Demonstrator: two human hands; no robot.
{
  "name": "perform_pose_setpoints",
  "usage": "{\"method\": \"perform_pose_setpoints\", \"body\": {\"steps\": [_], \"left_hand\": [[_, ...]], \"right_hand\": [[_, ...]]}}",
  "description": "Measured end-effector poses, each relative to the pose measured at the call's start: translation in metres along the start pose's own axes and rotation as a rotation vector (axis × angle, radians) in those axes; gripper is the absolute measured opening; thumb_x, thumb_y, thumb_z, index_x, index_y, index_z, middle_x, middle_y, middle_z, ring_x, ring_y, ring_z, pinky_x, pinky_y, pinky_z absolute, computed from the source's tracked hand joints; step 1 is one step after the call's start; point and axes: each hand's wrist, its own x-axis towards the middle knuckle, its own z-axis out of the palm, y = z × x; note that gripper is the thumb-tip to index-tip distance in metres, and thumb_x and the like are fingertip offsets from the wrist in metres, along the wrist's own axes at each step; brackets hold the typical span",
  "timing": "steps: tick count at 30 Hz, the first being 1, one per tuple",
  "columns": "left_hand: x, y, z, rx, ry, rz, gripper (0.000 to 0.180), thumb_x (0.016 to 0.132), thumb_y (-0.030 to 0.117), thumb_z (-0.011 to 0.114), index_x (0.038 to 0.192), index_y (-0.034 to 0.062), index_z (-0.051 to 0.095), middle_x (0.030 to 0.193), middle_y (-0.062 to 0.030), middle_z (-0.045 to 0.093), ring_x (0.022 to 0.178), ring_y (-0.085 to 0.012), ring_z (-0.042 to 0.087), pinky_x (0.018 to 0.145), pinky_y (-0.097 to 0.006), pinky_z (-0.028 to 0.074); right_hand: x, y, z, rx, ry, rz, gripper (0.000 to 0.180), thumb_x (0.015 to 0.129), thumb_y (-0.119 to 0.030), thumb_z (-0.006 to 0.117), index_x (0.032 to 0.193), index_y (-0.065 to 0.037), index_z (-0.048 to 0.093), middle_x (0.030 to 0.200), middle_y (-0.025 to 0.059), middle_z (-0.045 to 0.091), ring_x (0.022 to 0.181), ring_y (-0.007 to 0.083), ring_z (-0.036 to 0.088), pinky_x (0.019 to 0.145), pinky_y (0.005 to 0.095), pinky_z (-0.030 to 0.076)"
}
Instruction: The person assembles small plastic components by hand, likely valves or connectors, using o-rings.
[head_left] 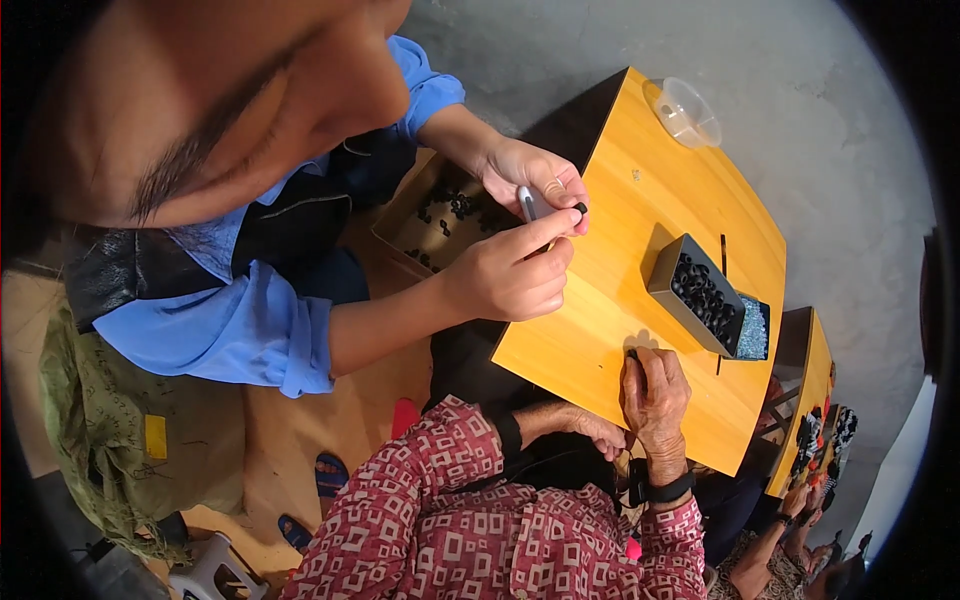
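A small black piece (634, 358) sits at the near edge of the yellow table (620, 200), pinched in the fingertips of the right hand (655, 398) and pressed to the tabletop. It is dark and slim; its exact shape cannot be made out. Just beyond it, toward the table's middle, stands an open black box (668, 284), rectangular, set at a slant and filled with small black rings (705, 295).

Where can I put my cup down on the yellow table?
Most bare room is on the yellow table between the clear cup and the black tray. A smaller patch lies between the tray and the right hand. It is crowded at the table's left edge, where the blue-sleeved person's hands work.
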Motion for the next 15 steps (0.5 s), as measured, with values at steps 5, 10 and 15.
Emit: {"method": "perform_pose_setpoints", "body": {"steps": [5,10,15], "left_hand": [[-0.001,-0.001,0.0,-0.036,0.03,0.002,0.021,0.085,0.022,0.063,0.084,0.0007,0.068,0.077,-0.0088,0.07,0.066,-0.0155,0.065,0.062,-0.025,0.054],[-0.004,0.012,0.005,0.001,0.027,0.001,0.022,0.085,0.021,0.06,0.091,-0.0004,0.063,0.083,-0.0081,0.067,0.075,-0.0191,0.067,0.071,-0.029,0.054],[-0.001,0.027,0.013,0.04,-0.013,-0.017,0.019,0.084,0.017,0.06,0.094,0.0005,0.061,0.085,-0.0085,0.065,0.076,-0.0194,0.066,0.07,-0.03,0.055]], "right_hand": [[0.005,0.002,-0.007,-0.045,-0.086,0.049,0.016,0.078,-0.004,0.066,0.093,-0.001,0.06,0.076,0.0142,0.052,0.068,0.0321,0.057,0.058,0.0378,0.049],[0.016,-0.017,-0.021,-0.117,-0.038,0.07,0.022,0.078,-0.003,0.065,0.099,0.001,0.061,0.076,0.0134,0.053,0.064,0.0288,0.057,0.056,0.035,0.048],[0.063,-0.065,-0.027,0.686,-0.06,0.163,0.049,0.082,-0.002,0.063,0.129,0.001,0.051,0.072,0.0022,0.053,0.058,0.0069,0.047,0.054,0.0226,0.041]]}}
